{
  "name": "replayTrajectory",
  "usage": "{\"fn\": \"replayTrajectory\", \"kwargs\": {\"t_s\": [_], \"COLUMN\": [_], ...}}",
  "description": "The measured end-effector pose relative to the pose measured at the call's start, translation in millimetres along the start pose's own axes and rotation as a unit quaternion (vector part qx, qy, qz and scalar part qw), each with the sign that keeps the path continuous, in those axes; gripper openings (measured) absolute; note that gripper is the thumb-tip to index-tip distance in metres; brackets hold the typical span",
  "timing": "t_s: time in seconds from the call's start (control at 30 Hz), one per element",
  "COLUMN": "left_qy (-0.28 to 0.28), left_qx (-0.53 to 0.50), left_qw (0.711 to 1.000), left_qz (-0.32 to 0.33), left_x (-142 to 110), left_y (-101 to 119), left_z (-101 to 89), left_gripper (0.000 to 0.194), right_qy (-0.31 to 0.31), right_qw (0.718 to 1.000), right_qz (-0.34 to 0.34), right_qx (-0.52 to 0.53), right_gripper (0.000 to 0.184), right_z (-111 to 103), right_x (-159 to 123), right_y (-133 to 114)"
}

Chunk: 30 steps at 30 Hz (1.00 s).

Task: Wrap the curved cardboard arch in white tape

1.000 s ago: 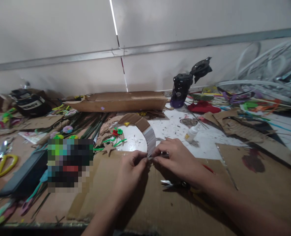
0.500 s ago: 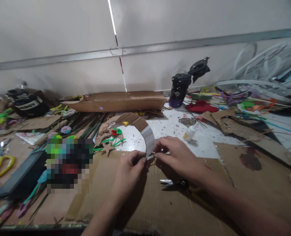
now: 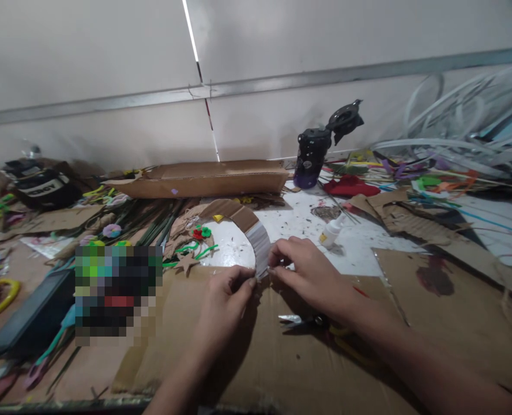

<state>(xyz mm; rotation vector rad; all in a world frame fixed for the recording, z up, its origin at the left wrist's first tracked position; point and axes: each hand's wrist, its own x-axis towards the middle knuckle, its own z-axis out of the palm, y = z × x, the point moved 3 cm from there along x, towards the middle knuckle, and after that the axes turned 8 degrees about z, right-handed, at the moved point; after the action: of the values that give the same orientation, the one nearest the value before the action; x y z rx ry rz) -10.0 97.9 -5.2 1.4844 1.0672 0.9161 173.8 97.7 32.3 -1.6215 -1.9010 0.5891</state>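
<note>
My left hand (image 3: pixel 225 302) and my right hand (image 3: pixel 308 276) both pinch the lower end of a curved cardboard strip (image 3: pixel 238 219), which is wrapped in silver tape (image 3: pixel 259 248) near that end. The fingertips of my two hands nearly meet there and hide the strip's tip. The strip arcs up over a white painted board (image 3: pixel 228 248). Below my right hand, a pair of small scissors (image 3: pixel 303 323) lies on a brown cardboard sheet (image 3: pixel 187 346). A small white glue bottle (image 3: pixel 331 232) stands beyond my right hand.
A long folded cardboard piece (image 3: pixel 195 181) and a black bottle with an open lid (image 3: pixel 312 155) stand at the back against a white wall. Red felt (image 3: pixel 349 185), cardboard scraps, and white tubing (image 3: pixel 463 127) lie to the right. Pipe cleaners and yellow-handled scissors (image 3: pixel 0 300) lie left.
The whole scene has drifted left in view as my head turned. My two hands stay pinched on the strip's taped end, with only slight finger shifts.
</note>
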Motion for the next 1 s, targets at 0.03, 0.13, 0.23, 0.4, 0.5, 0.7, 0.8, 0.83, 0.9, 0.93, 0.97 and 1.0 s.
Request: {"fn": "replayTrajectory", "kwargs": {"t_s": [0.03,0.13,0.23,0.4,0.5,0.7,0.8,0.83,0.9,0.93,0.97,1.0], "left_qy": [-0.002,-0.003,-0.003,-0.003,-0.008,-0.011,-0.013,-0.014,-0.010,-0.010,-0.012,-0.012], "left_qx": [-0.001,-0.008,-0.010,0.003,-0.001,-0.023,-0.029,-0.031,-0.036,-0.038,-0.040,-0.042], "left_qw": [1.000,1.000,1.000,1.000,1.000,1.000,0.999,0.999,0.999,0.999,0.999,0.999], "left_qz": [0.000,-0.003,-0.006,-0.003,-0.001,-0.011,-0.011,-0.010,-0.013,-0.016,-0.019,-0.022], "left_x": [-0.2,-1.1,-2.2,-1.9,-0.4,-0.5,-0.9,-0.8,-0.5,-0.3,-0.2,-0.1], "left_y": [-0.2,-0.4,0.0,-0.3,-1.8,-1.6,-0.1,0.2,-0.1,-0.7,-1.3,-1.9], "left_z": [0.4,1.7,2.6,0.8,-0.1,1.3,1.7,1.7,1.1,1.0,0.9,0.8], "left_gripper": [0.011,0.012,0.013,0.011,0.010,0.010,0.010,0.010,0.011,0.011,0.012,0.012], "right_qy": [0.000,0.001,0.001,0.002,0.001,0.001,0.001,0.002,0.002,0.003,0.003,0.002], "right_qw": [1.000,1.000,1.000,1.000,1.000,1.000,1.000,1.000,1.000,1.000,1.000,1.000], "right_qz": [0.000,0.003,0.005,0.004,0.002,0.004,0.002,0.002,0.002,0.003,0.003,0.004], "right_qx": [0.000,0.003,0.002,0.004,0.003,0.006,0.010,0.011,0.010,0.009,0.008,0.007], "right_gripper": [0.021,0.021,0.021,0.020,0.020,0.020,0.020,0.020,0.020,0.021,0.021,0.021], "right_z": [0.0,-0.6,-1.2,-0.1,0.7,0.0,0.1,0.2,0.5,0.6,0.7,0.8], "right_x": [0.2,0.6,0.7,0.4,0.6,2.1,2.0,1.8,1.4,1.2,1.0,0.8], "right_y": [-0.5,-1.4,-1.2,0.7,1.3,2.2,2.2,2.0,1.8,1.7,1.6,1.6]}}
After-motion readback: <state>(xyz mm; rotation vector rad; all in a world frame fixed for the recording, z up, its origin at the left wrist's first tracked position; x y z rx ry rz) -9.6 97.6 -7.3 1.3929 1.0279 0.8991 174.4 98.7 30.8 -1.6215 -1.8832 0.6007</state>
